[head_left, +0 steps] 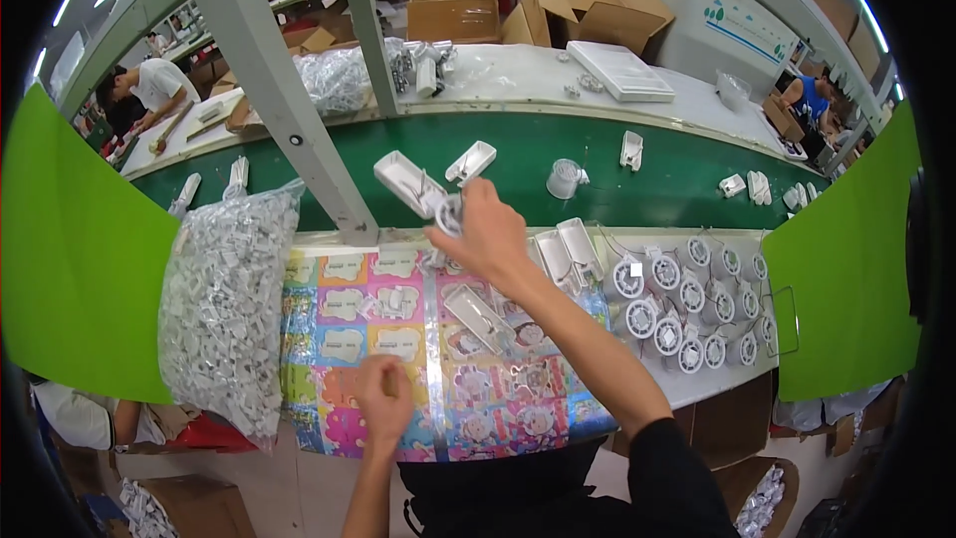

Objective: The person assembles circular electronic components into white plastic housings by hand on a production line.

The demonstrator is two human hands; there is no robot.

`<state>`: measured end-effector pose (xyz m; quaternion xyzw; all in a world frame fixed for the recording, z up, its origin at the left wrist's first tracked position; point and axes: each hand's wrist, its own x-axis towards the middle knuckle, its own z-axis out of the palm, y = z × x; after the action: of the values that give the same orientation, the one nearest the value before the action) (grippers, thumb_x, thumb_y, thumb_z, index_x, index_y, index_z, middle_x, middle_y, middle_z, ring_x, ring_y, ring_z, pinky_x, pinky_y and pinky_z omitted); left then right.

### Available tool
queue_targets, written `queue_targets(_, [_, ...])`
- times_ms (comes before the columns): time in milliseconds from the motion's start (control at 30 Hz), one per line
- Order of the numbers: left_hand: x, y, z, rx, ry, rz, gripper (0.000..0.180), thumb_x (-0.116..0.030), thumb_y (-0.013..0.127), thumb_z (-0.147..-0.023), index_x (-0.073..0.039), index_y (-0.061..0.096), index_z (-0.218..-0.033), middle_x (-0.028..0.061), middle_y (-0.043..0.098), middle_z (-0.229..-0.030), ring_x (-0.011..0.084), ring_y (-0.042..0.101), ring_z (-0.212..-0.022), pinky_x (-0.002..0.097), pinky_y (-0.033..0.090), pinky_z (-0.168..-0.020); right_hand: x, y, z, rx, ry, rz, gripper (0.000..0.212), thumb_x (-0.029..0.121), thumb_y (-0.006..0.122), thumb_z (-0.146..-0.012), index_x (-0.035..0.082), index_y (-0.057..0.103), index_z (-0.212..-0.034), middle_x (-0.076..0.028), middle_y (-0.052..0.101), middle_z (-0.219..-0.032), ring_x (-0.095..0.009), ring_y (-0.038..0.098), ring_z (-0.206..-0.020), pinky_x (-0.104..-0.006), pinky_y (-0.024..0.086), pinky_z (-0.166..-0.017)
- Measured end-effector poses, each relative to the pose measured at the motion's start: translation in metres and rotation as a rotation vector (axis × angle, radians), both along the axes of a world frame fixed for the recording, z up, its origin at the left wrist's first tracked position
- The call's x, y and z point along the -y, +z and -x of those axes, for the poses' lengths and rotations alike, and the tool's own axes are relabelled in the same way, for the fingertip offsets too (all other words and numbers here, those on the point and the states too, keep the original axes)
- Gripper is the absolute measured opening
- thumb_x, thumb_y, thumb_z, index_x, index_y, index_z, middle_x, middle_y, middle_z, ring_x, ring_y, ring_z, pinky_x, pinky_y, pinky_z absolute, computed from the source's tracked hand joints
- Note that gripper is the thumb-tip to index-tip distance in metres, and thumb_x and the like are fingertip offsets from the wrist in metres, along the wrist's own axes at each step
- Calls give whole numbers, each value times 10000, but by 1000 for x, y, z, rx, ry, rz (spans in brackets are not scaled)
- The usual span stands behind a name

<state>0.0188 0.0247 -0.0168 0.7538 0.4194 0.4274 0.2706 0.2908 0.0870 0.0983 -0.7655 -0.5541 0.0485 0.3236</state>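
My right hand (488,236) reaches out over the far edge of the bench, its fingers closed on a round white lamp part (451,216). Right beside that part, and apparently joined to it, is a white rectangular housing (406,179) over the green belt. My left hand (384,397) hovers low over the colourful patterned mat (344,418), fingers curled in, with nothing visible in them. Between the hands an open white housing (478,317) lies on the mat. Small clear or white pieces (393,301) are scattered to its left.
A bulging clear bag of small white parts (224,314) stands at left. Several round white lamp units with wires (687,294) fill the right side, beside two open housings (568,251). The green belt (677,154) carries more parts. A metal post (289,110) rises near the belt.
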Motion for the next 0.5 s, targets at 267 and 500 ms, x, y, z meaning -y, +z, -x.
queue_targets(267, [-2,11,-14,-135,-94,-145,120,-30,726,-778,-68,706,-890,92,663,-950,320,617,-912,430,484,-802,-134,-39,17,-50,-102,230,722,475,834,-797,32,524,-1275,-264,615,-1181,-400,704,-995,-472,602,-823])
queue_targets(500, [-7,7,-9,-136,-58,-76,113,-27,730,-771,-59,703,-877,93,660,-914,314,636,-888,417,496,-784,-173,-42,15,-247,-176,168,687,530,675,-941,-34,515,-1300,-288,557,-1279,-462,677,-1084,-537,568,-906])
